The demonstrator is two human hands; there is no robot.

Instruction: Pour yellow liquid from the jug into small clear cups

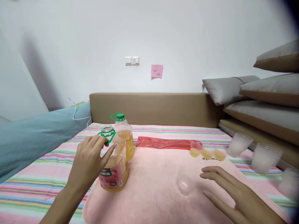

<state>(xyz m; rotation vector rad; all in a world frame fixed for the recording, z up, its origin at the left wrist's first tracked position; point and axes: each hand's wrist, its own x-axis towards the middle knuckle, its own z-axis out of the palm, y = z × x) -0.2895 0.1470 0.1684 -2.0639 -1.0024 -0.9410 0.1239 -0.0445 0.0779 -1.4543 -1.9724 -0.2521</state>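
Right hand lay open beside the empty cup, holding nothing; left hand gripped the uncapped juice bottle left of that cup.

The left hand grips the shoulder of an uncapped juice bottle standing on a pink towel. The right hand hovers, fingers spread, just beside an empty clear cup. A capped bottle stands behind, three filled cups farther right.

Left hand raised, fingers curled in a loose grip, right hand low, palm down, fingers spread
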